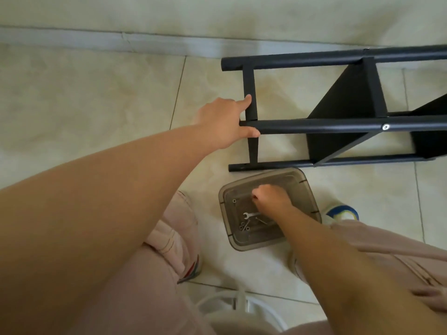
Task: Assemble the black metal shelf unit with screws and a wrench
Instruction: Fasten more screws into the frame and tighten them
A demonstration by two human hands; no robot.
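Note:
The black metal shelf unit (pixel 338 124) lies on its side on the tiled floor at the upper right, with a silver screw head (pixel 385 127) showing on its middle tube. My left hand (pixel 225 122) grips the end of that tube where the cross bar meets it. My right hand (pixel 271 197) reaches into a translucent grey plastic bin (pixel 309 189) on the floor, fingers curled over the bottom; what they pinch is hidden. A small silver wrench (pixel 250 215) and a few loose screws (pixel 244 227) lie in the bin beside the hand.
A wall and skirting board (pixel 121 39) run along the top. My knees, light trousers and shoes (pixel 191 269) frame the bin. A white round stool rim (pixel 261 308) sits below. Another hand (pixel 433 298) rests at the lower right edge.

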